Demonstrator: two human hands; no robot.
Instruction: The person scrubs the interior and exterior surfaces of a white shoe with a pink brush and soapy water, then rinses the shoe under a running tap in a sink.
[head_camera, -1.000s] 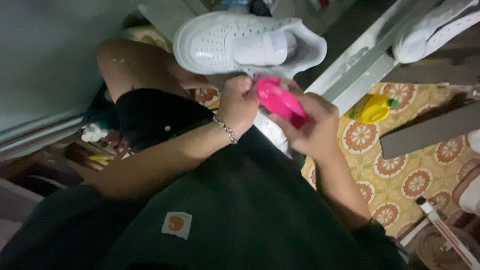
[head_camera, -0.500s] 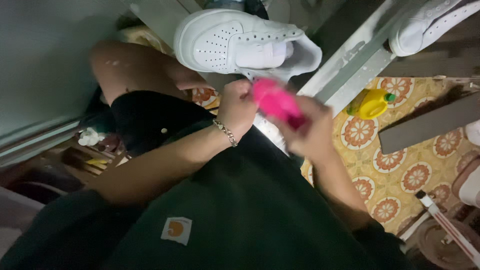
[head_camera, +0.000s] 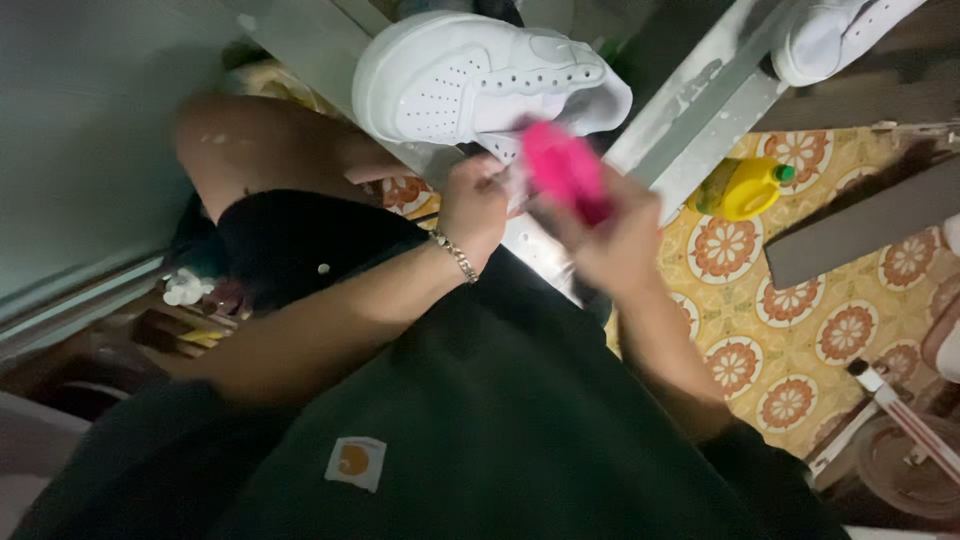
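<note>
Right hand (head_camera: 618, 240): clenched around the lower end of a bright pink brush-like object (head_camera: 563, 170), fingers wrapped over it, thumb side up; the upper end sticks out free above the fist.
Left hand (head_camera: 474, 205): closed in a pinch just beside the pink object's near edge, fingertips at or touching it; motion blur hides the exact contact. A silver chain bracelet (head_camera: 455, 256) sits at the wrist.
Pink object, place: held in the air over the person's lap, just below the white sneaker (head_camera: 480, 75), not resting on anything.
Pink object, handling: it looks like moulded plastic, so probably light and stiff, with a smooth skin that could slip in a damp grip. Judged best taken around the thick middle of the body, as the right hand has it, leaving the ends free.
White sneaker: lies on its side on a pale ledge (head_camera: 310, 45), toe toward the left, the opening facing the hands; likely light, with a firm sole and a softer upper.
Lap: black shorts (head_camera: 290, 245) and a dark shirt (head_camera: 500, 430), a bare knee (head_camera: 250, 145) to the left.
Floor (head_camera: 800, 330): yellow patterned covering with orange rosettes.
Yellow bottle (head_camera: 742, 187): lies on the floor, green cap, well apart from the hands on the right.
Second white shoe (head_camera: 830, 35): at the top right corner, on a raised grey rail.
</note>
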